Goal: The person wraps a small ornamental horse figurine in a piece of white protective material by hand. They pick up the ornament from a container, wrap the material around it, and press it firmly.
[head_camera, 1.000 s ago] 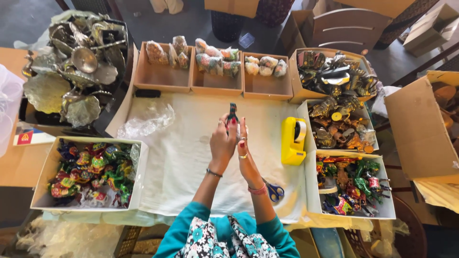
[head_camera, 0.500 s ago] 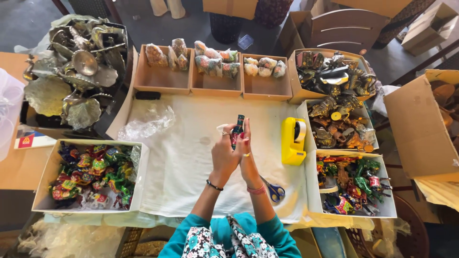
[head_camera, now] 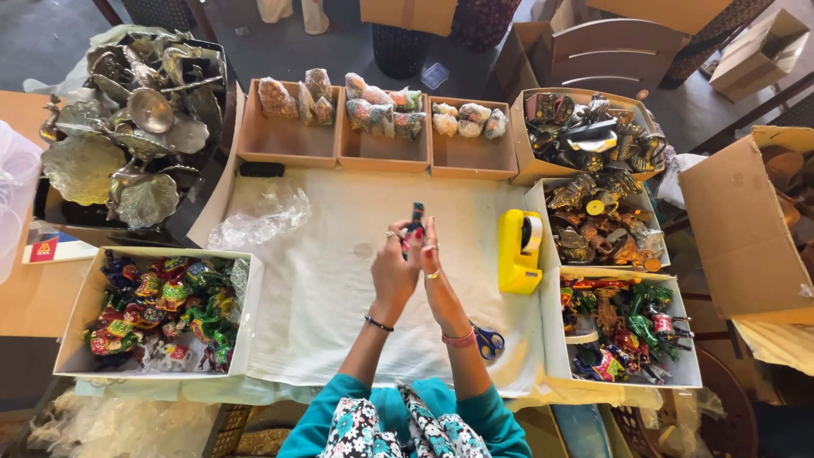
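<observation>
Both hands meet above the middle of the worktop. The left hand (head_camera: 395, 270) and the right hand (head_camera: 434, 270) are pressed close together, fingers closed around a small painted figurine (head_camera: 415, 222), dark with red and teal marks, which stands upright out of the fingertips. It is lifted clear of the white cloth (head_camera: 322, 288) that covers the worktop.

Just right of the hands stands a yellow tape dispenser (head_camera: 519, 252). Blue-handled scissors (head_camera: 488, 342) lie on the cloth beside the right forearm. To the upper left of the hands lies a crumpled clear plastic bag (head_camera: 259, 219).

Along the far edge sit three shallow cardboard trays (head_camera: 288, 146) with wrapped bundles. On the right, open boxes hold metal figures (head_camera: 593, 136) and bright painted animals (head_camera: 627, 326). At the left, a white box (head_camera: 78, 318) is full of colourful figurines, and behind it is a heap of silvery metal dishes (head_camera: 127, 127).
</observation>
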